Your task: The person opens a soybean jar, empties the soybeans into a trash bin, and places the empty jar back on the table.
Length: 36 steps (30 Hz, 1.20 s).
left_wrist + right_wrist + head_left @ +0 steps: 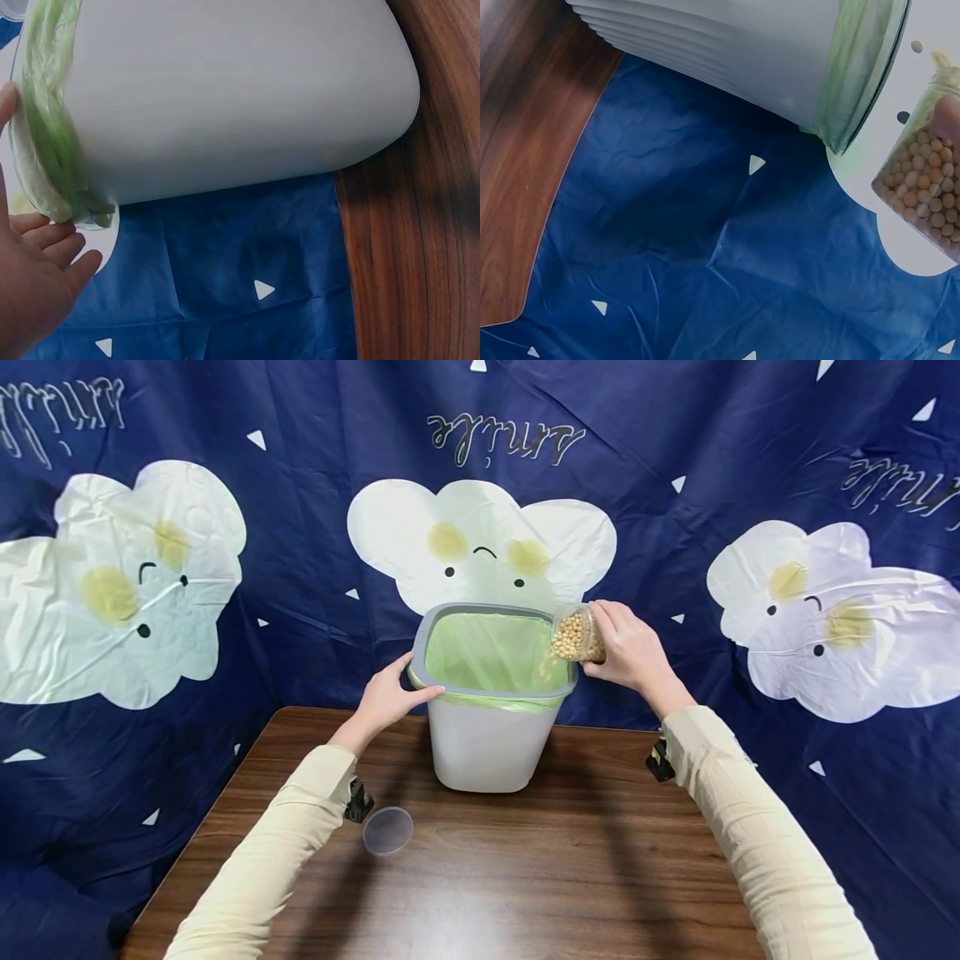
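Jar (588, 645) tilts, spilling beans (568, 637) — right hand (630, 647) curled round it, left hand (386, 697) gripping the bin (483, 749) at left.

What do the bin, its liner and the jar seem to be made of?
Bin: probably matte plastic, softly shaded without sharp glints.
Liner: thin, slightly glossy plastic film, judging by its wrinkles and translucency.
Jar: transparent, seemingly glossy, beans visible inside; plastic or glass, can't tell.

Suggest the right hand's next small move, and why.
Probably tip the jar a little further: beans are falling into the green liner, yet many sit in the jar the right hand grips, while the left hand holds the bin.
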Tool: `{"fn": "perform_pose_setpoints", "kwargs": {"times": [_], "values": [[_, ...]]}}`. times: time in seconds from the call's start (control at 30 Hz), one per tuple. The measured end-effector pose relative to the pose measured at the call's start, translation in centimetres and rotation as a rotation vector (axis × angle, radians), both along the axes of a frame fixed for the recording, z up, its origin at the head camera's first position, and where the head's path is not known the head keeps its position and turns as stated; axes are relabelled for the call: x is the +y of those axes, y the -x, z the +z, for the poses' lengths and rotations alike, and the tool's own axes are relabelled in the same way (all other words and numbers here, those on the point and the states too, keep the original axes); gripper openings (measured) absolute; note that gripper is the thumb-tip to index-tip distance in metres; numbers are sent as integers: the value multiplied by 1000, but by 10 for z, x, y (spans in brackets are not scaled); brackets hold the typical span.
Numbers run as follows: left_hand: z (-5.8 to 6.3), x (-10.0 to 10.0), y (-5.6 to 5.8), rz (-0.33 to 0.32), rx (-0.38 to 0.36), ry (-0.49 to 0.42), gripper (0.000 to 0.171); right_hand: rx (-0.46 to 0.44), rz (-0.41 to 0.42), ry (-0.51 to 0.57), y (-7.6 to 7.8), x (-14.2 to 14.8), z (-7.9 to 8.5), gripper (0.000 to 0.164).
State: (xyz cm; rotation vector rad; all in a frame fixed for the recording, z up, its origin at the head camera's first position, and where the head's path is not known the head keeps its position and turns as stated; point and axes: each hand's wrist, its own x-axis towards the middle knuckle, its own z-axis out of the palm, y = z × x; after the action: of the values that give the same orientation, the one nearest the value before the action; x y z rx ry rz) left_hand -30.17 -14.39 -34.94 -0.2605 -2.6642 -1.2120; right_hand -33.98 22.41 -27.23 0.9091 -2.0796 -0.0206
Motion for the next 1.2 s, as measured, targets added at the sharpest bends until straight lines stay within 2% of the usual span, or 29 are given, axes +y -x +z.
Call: {"fn": "perform_pose_setpoints", "kwargs": {"times": [1.2], "values": [[-1,-1,0,0,-9,-5,89,89,30,-85,5,-1,4,86]]}}
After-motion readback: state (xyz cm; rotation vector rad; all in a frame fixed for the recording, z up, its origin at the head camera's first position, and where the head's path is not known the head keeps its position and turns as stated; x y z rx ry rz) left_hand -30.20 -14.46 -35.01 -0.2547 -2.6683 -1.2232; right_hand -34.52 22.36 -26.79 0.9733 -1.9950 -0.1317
